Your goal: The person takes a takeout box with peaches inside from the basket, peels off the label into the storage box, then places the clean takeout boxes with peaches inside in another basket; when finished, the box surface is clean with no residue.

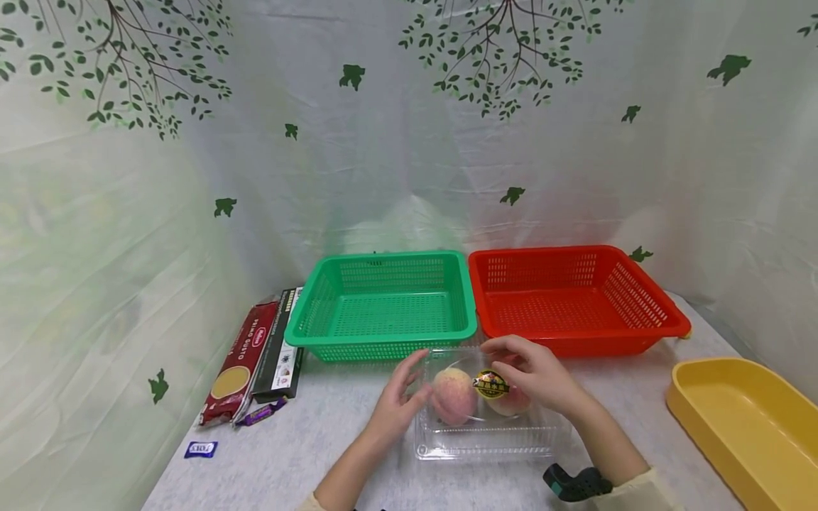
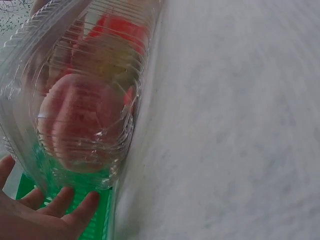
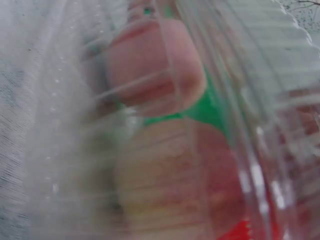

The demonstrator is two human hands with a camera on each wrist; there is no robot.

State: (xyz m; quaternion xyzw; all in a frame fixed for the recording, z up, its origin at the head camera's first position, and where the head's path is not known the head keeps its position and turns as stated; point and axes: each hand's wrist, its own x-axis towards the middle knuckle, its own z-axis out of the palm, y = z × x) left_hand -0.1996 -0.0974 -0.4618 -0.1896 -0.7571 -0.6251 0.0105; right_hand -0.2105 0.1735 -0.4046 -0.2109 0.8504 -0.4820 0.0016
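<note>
A clear plastic clamshell box (image 1: 482,448) lies on the table in the head view, with two pink-yellow peaches (image 1: 453,403) inside. A black-and-gold sticker (image 1: 491,384) shows at its middle. My left hand (image 1: 396,403) is at the box's left side, thumb and fingers apart; in the left wrist view its fingers (image 2: 62,201) reach loosely toward the box's end. Over the right part of the box is my right hand (image 1: 540,376), its fingers bent a little across the lid near the far edge. Blurred plastic and the peaches (image 3: 177,175) fill the right wrist view.
Behind the box stand a green basket (image 1: 390,348) and a red basket (image 1: 575,341). At right is a yellow tray (image 1: 709,426). To the left lie a dark red packet (image 1: 246,358), a black box (image 1: 281,362), a purple-wrapped sweet (image 1: 262,413) and a small blue packet (image 1: 201,449).
</note>
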